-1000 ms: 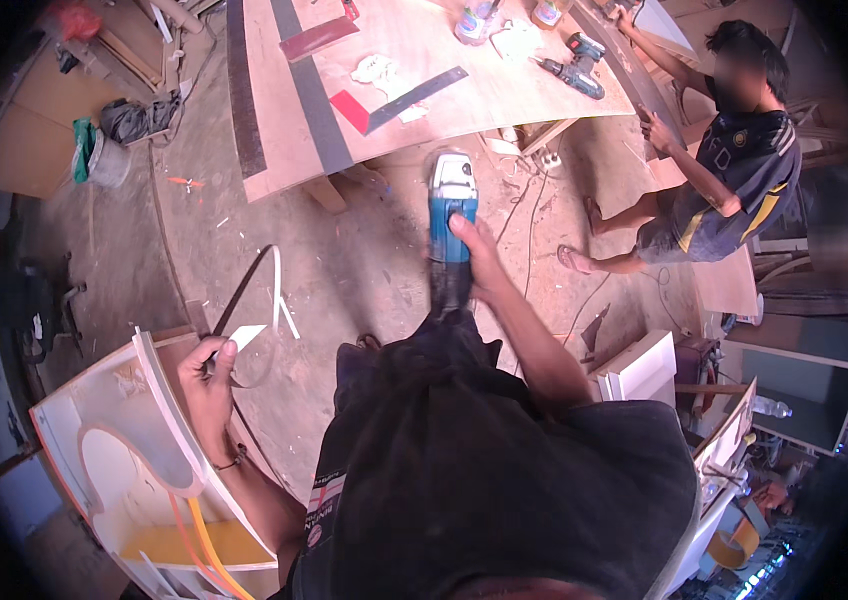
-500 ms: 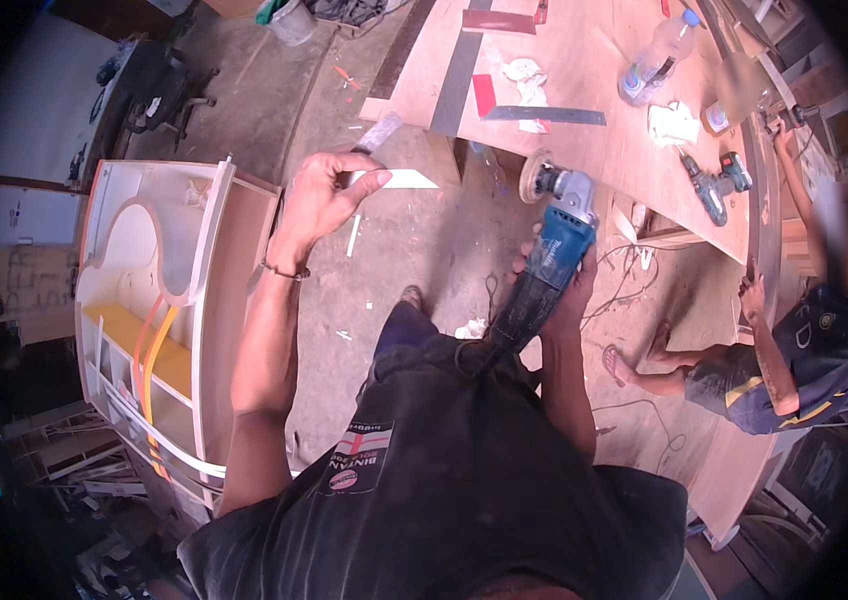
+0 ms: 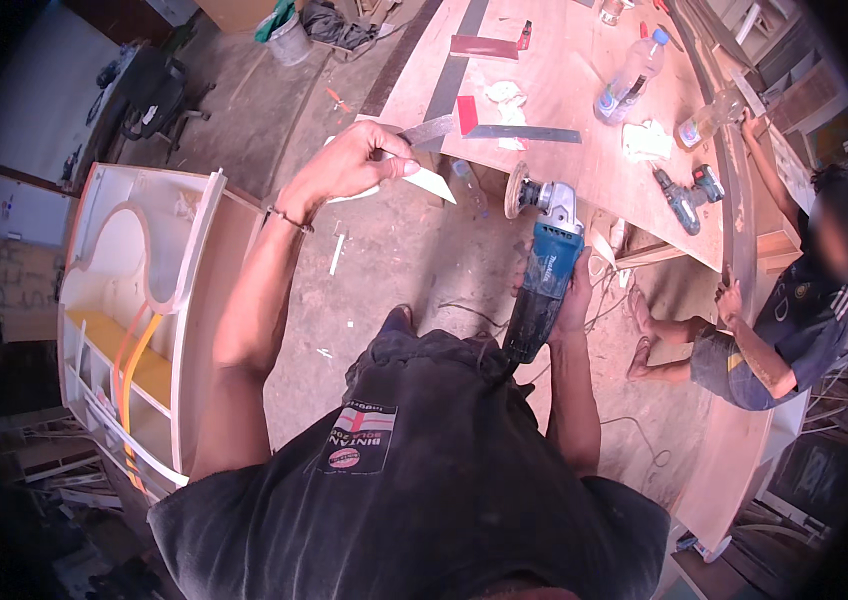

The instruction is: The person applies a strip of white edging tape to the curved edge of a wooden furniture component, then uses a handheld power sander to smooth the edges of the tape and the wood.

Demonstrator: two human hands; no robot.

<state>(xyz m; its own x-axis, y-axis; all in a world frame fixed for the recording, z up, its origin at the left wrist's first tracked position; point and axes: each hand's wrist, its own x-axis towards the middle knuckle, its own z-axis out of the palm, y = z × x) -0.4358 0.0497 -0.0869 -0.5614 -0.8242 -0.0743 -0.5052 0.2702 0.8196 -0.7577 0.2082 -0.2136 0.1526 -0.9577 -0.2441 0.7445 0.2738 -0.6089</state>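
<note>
My left hand (image 3: 362, 165) is closed, pinching a thin white strip (image 3: 432, 185) with a pointed end between thumb and fingers. A flat grey blade-like piece (image 3: 431, 131) juts out just beyond the same fingers; how it is gripped is hidden. My right hand (image 3: 571, 300) wraps around the body of a blue and black angle grinder (image 3: 544, 275), held upright in front of my waist. Its round disc (image 3: 516, 190) faces left, close to the table's near edge. Whether the disc spins I cannot tell.
A wooden tabletop (image 3: 544, 80) lies ahead, with a try square (image 3: 524, 133), a plastic bottle (image 3: 632, 78), crumpled white cloth (image 3: 647, 142) and a cordless drill (image 3: 686, 200). A white cabinet (image 3: 194, 300) stands left. At right, another person (image 3: 784, 320) sits by the table; a cable (image 3: 644, 425) crosses the floor.
My left hand has moved right and slightly forward, carrying the white strip and grey piece. The grinder has come slightly left and stands more upright. The other person's head has shifted.
</note>
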